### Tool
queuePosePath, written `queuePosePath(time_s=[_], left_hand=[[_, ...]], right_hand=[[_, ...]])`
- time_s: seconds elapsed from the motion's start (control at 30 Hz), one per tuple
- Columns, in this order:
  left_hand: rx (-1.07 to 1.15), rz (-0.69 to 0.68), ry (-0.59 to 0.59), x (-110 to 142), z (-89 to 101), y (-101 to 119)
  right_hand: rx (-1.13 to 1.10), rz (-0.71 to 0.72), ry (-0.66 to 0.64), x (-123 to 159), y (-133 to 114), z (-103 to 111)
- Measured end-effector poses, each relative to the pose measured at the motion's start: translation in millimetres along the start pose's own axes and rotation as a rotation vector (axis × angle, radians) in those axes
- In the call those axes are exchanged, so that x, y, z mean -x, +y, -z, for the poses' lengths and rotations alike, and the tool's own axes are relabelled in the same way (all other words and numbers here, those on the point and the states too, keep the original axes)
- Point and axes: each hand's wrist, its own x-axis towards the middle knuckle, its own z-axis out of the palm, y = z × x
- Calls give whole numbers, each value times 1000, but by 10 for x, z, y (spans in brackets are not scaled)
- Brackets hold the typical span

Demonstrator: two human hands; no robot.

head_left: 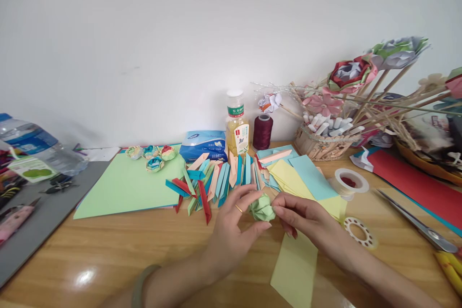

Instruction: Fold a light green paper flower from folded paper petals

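Just below the centre of the frame, a green folded-paper flower [263,208] is being held above the desk [126,250], cupped between the left hand's [231,224] thumb and fingers; its right edge is being pinched by the right hand's [306,215] fingers. Ideally, light, even pressure is being applied, sparing the folds.

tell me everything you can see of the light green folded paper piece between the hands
The light green folded paper piece looks compact and rounded, with several overlapping creased layers and a matte surface. The bare left hand spans it between thumb and fingers, while the fingertips of the bare right hand touch its right side. It appears held above the light brown wooden table. Fingers partly cover its edges, and its underside is hidden.
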Motion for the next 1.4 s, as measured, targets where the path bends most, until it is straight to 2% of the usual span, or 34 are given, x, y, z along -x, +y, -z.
queuePosePath(time_s=[0.13,0.3,0.53,0.77,1.0,1.27,1.4], left_hand=[[-15,-36,4,14,-3,-1],[82,53,47,25,-25,14],[160,58,73,15,-37,11],[273,87,31,1,-38,0],[295,105,5,0,-47,33],[322,121,18,-10,-50,17],[308,119,25,-8,-72,16]], right_hand=[[38,8,1,0,-13,11],[86,-2,44,1,-65,-3],[51,-11,87,-24,-6,12],[16,-40,89,-32,24,6],[-43,-41,42,-41,96,-1],[11,-30,48,-29,34,16],[-3,-30,54,-39,79,-4]])
